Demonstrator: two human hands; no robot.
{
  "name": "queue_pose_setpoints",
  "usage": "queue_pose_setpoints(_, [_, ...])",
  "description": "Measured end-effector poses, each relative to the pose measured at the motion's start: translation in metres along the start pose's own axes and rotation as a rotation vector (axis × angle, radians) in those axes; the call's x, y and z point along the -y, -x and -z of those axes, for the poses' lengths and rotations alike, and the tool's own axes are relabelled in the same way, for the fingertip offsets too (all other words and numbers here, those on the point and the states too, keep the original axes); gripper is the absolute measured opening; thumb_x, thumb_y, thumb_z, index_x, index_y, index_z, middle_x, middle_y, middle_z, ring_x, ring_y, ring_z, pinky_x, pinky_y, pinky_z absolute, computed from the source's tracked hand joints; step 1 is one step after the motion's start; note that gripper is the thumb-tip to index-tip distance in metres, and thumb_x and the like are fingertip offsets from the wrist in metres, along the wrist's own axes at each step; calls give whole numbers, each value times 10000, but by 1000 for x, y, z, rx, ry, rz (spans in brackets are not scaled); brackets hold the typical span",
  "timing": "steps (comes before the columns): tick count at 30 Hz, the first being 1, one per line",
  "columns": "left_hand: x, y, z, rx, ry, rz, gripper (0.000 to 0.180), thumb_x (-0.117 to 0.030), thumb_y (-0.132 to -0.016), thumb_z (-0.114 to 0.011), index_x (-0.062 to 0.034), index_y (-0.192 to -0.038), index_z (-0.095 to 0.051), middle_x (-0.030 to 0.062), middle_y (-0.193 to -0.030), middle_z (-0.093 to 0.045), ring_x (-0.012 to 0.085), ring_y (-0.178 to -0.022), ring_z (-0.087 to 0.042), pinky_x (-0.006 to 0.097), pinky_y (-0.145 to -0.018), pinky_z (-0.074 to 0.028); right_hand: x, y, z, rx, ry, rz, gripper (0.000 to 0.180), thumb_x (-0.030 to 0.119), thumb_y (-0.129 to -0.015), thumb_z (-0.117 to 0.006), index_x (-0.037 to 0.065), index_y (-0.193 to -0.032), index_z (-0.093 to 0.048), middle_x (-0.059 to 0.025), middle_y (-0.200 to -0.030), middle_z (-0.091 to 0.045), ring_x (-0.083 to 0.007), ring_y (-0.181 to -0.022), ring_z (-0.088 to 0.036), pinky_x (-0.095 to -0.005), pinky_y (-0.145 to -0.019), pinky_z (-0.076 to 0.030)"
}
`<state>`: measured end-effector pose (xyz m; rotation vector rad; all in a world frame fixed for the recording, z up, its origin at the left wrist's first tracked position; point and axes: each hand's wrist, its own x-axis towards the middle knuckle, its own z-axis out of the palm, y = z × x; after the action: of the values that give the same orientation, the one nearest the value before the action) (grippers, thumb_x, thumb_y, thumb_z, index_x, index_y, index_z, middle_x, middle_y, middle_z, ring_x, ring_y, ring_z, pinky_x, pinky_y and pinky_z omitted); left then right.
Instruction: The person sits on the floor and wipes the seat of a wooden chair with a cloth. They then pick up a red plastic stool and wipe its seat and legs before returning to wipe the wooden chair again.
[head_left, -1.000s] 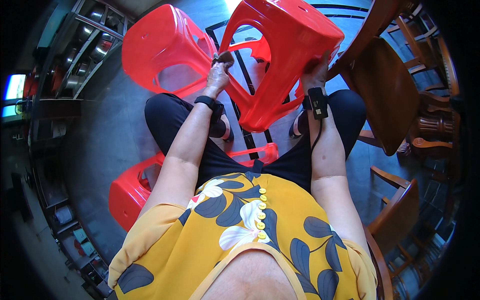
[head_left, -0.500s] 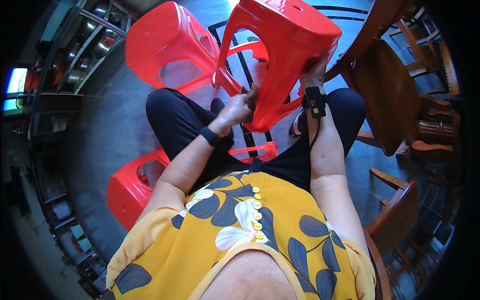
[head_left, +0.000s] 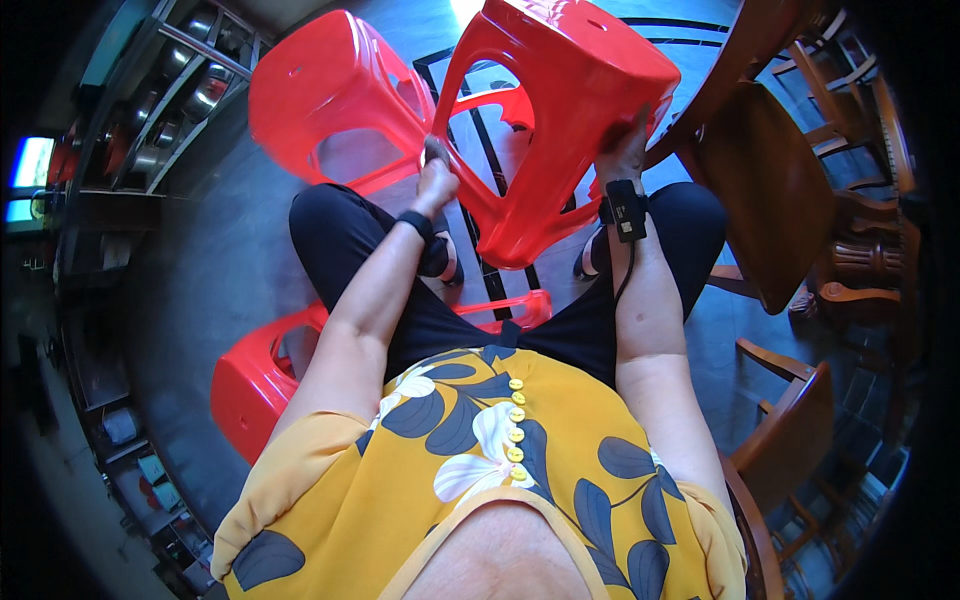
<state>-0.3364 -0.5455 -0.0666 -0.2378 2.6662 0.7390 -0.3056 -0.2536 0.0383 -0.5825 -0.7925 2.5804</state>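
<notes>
A red plastic stool [head_left: 560, 120] is tilted in front of me, its seat toward the far right and a leg pointing back between my knees. My right hand [head_left: 625, 155] grips its right side near the seat, the fingertips partly hidden in shade. My left hand [head_left: 437, 185] is closed at the end of the stool's left leg. Something dark grey shows at its fingers, too small to make out. Just beyond that hand a second red stool [head_left: 300, 85] stands to the left, nearly touching the first one.
Another red stool [head_left: 245, 405] lies by my left thigh. Wooden chairs [head_left: 765, 190] crowd the right side, one close to my right knee. Along the left runs a shelf rack [head_left: 165, 120] with metal pots. Grey floor [head_left: 215, 240] shows between rack and stools.
My left hand has moved left and away from me, from the stool's near leg to its left leg. My right hand keeps its grip, and the stool has barely shifted.
</notes>
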Motion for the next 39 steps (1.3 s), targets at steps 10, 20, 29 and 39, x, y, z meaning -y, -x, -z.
queue_pose_setpoints(10, [-35, 129, 5, 760, 581, -167, 222, -122, -991, -531, 4, -1146, -629, 38, -889, -638, 139, -831, -604, 311, -715, -464, -8, 2, 7, 119, -73, -87, 714, 521, -882, -683, 77, -1399, -469, -109, -1369, -566, -300, -1253, -521, -465, -1069, -414])
queue_pose_setpoints(20, [-54, 139, 137, 571, 1107, -181, 366, -231, -1005, -560, -11, -1298, -552, 88, -1144, -669, 181, -1014, -669, 284, -894, -533, -11, 19, 3, 26, -39, -88, 612, 522, -951, -569, 48, -1336, -529, -96, -1296, -611, -261, -1186, -555, -417, -1029, -444])
queue_pose_setpoints(29, [-48, 129, 152, -90, 1550, -327, 335, -253, -1030, -522, -29, -1276, -564, 58, -1177, -646, 176, -1058, -626, 339, -956, -493, -31, 28, 21, 67, 38, -162, 581, 508, -972, -532, 52, -1333, -538, -103, -1289, -618, -268, -1176, -565, -422, -1034, -443])
queue_pose_setpoints(39, [-19, 25, 158, -451, 1066, -205, 340, -217, -1044, -472, 1, -1286, -571, 67, -1138, -647, 164, -1018, -612, 308, -903, -485, -25, 22, 29, 217, 44, -263, 552, 482, -1012, -456, 54, -1355, -520, -118, -1290, -617, -281, -1137, -598, -443, -1042, -452])
